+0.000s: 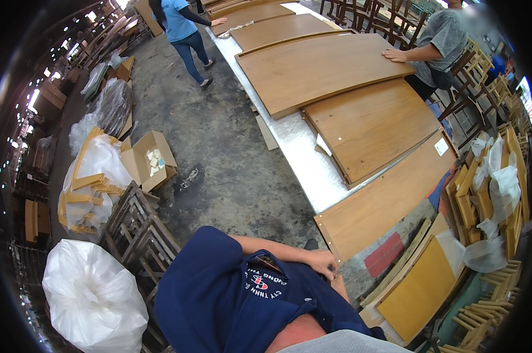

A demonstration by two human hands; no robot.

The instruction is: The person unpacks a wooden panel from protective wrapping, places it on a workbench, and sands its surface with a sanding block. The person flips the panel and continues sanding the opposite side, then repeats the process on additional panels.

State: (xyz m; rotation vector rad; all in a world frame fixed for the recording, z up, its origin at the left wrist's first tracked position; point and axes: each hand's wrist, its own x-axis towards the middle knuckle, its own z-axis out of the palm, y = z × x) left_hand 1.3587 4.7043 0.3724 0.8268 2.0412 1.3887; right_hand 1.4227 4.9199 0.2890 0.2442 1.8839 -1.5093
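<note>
Close together in front of my body, my left hand (320,260) and my right hand (339,286) meet at the fingertips. The left one has curled fingers; something small and dark seems to be between them, too small to name. My right hand is partly hidden by my navy shirt (213,288), with its visible fingers drawn together. Just beyond them lies the near end of a narrow brown wooden panel (383,203), with small round marks along that end. Behind it, a broader wooden panel (377,126) and a large wooden panel (330,67) overlap on the long table.
The table's silvery cover (313,170) shows along its left side. A co-worker in grey (442,44) and one in blue (181,23) touch panels. An open carton (151,159), wooden frames (139,226) and a white bag (92,294) stand left; a yellow panel (416,288) leans right.
</note>
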